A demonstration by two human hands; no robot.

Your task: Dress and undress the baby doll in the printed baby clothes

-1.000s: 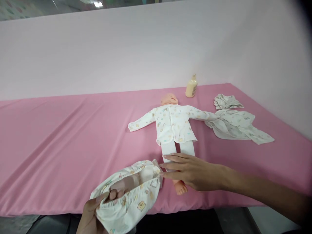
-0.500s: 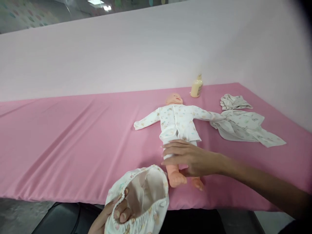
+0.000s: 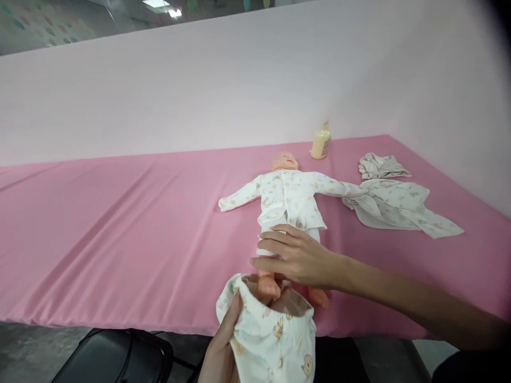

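Note:
A baby doll (image 3: 284,162) lies on its back, dressed in a white printed jacket (image 3: 293,197) and white bottoms, its bare feet toward me. My left hand (image 3: 223,338) grips a pair of white printed baby pants (image 3: 275,340) by the waistband, with the thumb outside and the other fingers mostly hidden. The waist opening is spread around one doll foot (image 3: 268,287). My right hand (image 3: 299,255) is closed around that same leg above the ankle, its fingers lying across the front. The other foot (image 3: 318,297) rests outside the pants.
A pink-covered table (image 3: 120,234) stretches to the left. Near the white wall (image 3: 199,90) stands a cream pump bottle (image 3: 320,142). Folded cloth (image 3: 381,166) and a loose printed garment (image 3: 399,205) lie at right, touching the doll's sleeve. A black chair (image 3: 115,354) stands below the front edge.
My left hand has brought the pants rightward to the doll, and one foot is now in the waist opening. My right hand has shifted slightly left with the leg.

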